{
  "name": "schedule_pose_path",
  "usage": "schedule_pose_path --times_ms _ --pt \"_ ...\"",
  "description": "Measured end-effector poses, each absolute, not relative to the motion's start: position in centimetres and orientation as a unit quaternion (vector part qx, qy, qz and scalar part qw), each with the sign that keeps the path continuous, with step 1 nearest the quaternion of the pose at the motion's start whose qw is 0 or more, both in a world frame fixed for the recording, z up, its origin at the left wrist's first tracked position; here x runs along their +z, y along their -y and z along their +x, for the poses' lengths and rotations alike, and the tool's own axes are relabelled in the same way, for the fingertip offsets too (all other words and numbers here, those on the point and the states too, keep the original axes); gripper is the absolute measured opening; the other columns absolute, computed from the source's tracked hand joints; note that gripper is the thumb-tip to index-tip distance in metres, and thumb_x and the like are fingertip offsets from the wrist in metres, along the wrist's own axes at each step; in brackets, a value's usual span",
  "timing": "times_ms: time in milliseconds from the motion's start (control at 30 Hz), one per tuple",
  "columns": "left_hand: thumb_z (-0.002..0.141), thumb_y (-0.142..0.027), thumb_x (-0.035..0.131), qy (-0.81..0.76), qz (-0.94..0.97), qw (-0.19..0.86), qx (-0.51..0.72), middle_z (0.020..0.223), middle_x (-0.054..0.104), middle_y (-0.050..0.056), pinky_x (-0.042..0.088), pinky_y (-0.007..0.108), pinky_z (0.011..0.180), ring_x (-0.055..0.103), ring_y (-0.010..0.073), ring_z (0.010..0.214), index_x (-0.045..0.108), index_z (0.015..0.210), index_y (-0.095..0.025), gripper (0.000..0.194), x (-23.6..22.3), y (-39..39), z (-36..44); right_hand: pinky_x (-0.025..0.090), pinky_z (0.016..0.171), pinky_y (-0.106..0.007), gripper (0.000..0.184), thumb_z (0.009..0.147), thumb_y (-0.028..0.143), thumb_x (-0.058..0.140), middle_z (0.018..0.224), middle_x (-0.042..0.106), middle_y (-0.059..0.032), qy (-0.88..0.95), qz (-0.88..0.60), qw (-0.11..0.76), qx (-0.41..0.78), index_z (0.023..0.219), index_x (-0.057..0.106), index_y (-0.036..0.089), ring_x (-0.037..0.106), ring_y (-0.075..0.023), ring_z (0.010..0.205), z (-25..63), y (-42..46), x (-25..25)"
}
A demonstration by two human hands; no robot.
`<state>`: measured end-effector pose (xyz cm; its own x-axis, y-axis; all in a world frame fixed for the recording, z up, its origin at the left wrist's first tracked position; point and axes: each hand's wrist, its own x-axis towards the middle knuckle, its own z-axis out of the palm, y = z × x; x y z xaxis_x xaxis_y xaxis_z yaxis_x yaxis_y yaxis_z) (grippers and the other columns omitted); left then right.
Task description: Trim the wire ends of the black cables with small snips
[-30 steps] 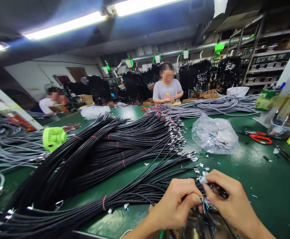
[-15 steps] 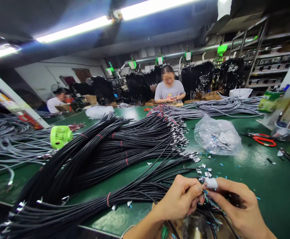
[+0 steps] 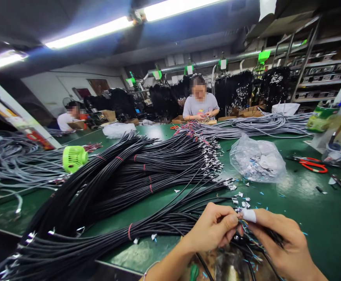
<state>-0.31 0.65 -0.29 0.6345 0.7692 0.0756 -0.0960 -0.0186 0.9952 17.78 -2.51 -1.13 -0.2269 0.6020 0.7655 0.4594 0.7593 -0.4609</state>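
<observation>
Low at the right, my left hand is closed in a pinch on the stripped end of a black cable. Thin coloured wires fan out from under its fingertips. My right hand meets it there, thumb and index finger closed about these wires; its other fingers are partly hidden. White tape wraps the right index finger. More stripped cable ends hang just below the hands. Left of them runs a loose bundle of black cables with a red tie.
Tied black cable bundles fill the green table's middle. Beyond the hands sit a plastic bag of scraps and red-handled pliers. A green fan stands at left, near grey cables. A co-worker sits opposite.
The view has shifted slightly, moving the scene a little to the right. My right thumb has drawn slightly away from the left fingertips; the left hand keeps its pinch.
</observation>
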Motion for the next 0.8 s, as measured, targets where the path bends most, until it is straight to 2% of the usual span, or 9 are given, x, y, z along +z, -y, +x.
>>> schedule_pose_path --times_ms 133,267,367,433,500,567,633,700,800 --pt "0.078 -0.063 0.052 -0.271 0.640 0.646 0.316 0.043 0.039 -0.006 0.023 0.015 0.032 0.033 0.0026 0.031 0.057 0.065 -0.011 0.055 -0.1 -0.8 -0.8 0.056 0.059 -0.023 0.024 0.078 0.011 0.062 0.079 0.075 -0.0016 0.768 -0.364 0.521 0.080 0.097 0.069 0.025 0.071 -0.0169 0.065 17.9 2.5 -1.3" --pt "0.077 -0.064 0.052 -0.258 0.654 0.647 0.296 0.044 0.040 -0.006 0.024 0.014 0.033 0.034 0.0024 0.032 0.059 0.066 -0.011 0.055 -0.1 -1.0 -1.0 0.055 0.061 -0.023 0.024 0.078 0.012 0.062 0.079 0.074 -0.0007 0.777 -0.366 0.509 0.060 0.096 0.068 0.026 0.070 -0.0166 0.067 17.9 2.2 -1.7" --pt "0.079 -0.061 0.051 -0.239 0.682 0.653 0.229 0.048 0.048 -0.003 0.033 0.015 0.037 0.043 0.0053 0.036 0.061 0.069 -0.010 0.054 -0.6 -1.4 -0.8 0.054 0.063 -0.024 0.020 0.082 0.012 0.057 0.086 0.073 -0.0026 0.776 -0.398 0.489 0.027 0.097 0.066 0.023 0.070 -0.0165 0.071 18.1 1.2 -2.1" --pt "0.086 -0.052 0.049 -0.266 0.739 0.586 0.199 0.054 0.056 -0.001 0.042 0.018 0.044 0.053 0.0091 0.044 0.065 0.073 -0.010 0.046 -1.2 -1.9 -0.5 0.053 0.064 -0.025 0.018 0.083 0.013 0.053 0.089 0.071 -0.0046 0.767 -0.442 0.465 -0.002 0.096 0.064 0.020 0.068 -0.0172 0.073 18.5 0.2 -2.5" --pt "0.089 -0.037 0.049 -0.362 0.801 0.420 0.226 0.063 0.063 0.001 0.047 0.021 0.056 0.060 0.0123 0.057 0.068 0.076 -0.013 0.034 -2.0 -2.7 -0.4 0.053 0.066 -0.027 0.019 0.082 0.014 0.051 0.089 0.069 -0.0059 0.761 -0.483 0.433 -0.017 0.096 0.063 0.018 0.067 -0.0184 0.075 19.0 -0.9 -2.7" --pt "0.088 -0.026 0.051 -0.437 0.803 0.309 0.262 0.078 0.067 0.005 0.048 0.027 0.071 0.061 0.0172 0.074 0.069 0.084 -0.014 0.022 -2.8 -3.7 -0.6 0.052 0.070 -0.030 0.021 0.081 0.013 0.050 0.091 0.067 -0.0077 0.752 -0.509 0.417 -0.024 0.097 0.063 0.016 0.066 -0.0201 0.079 19.7 -1.8 -2.8" --pt "0.086 -0.019 0.050 -0.483 0.792 0.246 0.280 0.091 0.064 0.010 0.043 0.035 0.084 0.058 0.0216 0.088 0.068 0.092 -0.013 0.020 -3.6 -4.9 -1.0 0.051 0.072 -0.033 0.022 0.079 0.011 0.049 0.092 0.065 -0.0101 0.742 -0.533 0.404 -0.033 0.095 0.064 0.014 0.064 -0.0226 0.081 20.3 -2.4 -2.9" --pt "0.083 -0.015 0.055 -0.505 0.791 0.202 0.279 0.098 0.061 0.011 0.039 0.038 0.090 0.054 0.0246 0.097 0.067 0.097 -0.013 0.019 -4.4 -5.9 -1.5 0.051 0.072 -0.036 0.023 0.079 0.010 0.047 0.091 0.062 -0.0120 0.736 -0.552 0.391 -0.038 0.093 0.066 0.012 0.063 -0.0242 0.079 20.7 -2.7 -3.0" --pt "0.078 -0.014 0.060 -0.509 0.803 0.170 0.259 0.092 0.061 0.011 0.040 0.039 0.089 0.052 0.0272 0.098 0.069 0.087 -0.014 0.013 -5.4 -6.7 -1.9 0.050 0.074 -0.037 0.028 0.080 0.010 0.042 0.092 0.062 -0.0133 0.739 -0.558 0.377 -0.029 0.093 0.066 0.010 0.063 -0.0243 0.079 20.9 -2.8 -3.2"
